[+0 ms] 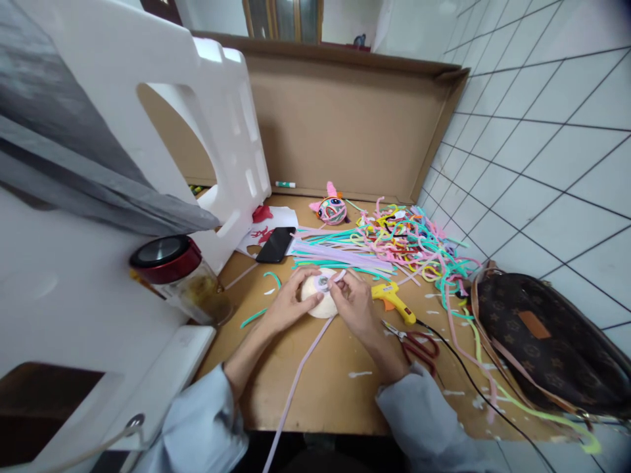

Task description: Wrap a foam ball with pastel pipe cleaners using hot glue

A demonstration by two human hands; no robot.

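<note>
A cream-coloured round piece [319, 307] sits between my hands near the middle of the table. My left hand [290, 299] grips its left side, fingers over the top edge and thumb on the front. On its face, a pale purple fuzzy strip is wound around a small dark spot. My right hand [353, 299] pinches that strip against the upper right part. A long pale purple strip [298, 374] runs from below the round piece to the table's front edge. Just right of my right hand lies a yellow glue gun [400, 305].
Red-handled scissors [419, 348] and a black cord lie right, before a brown handbag [552, 341]. Behind are fuzzy strips [340, 253], a tangled pile [409, 236], a decorated ball [332, 210] and a phone [276, 244]. A red-lidded jar [197, 289] stands left.
</note>
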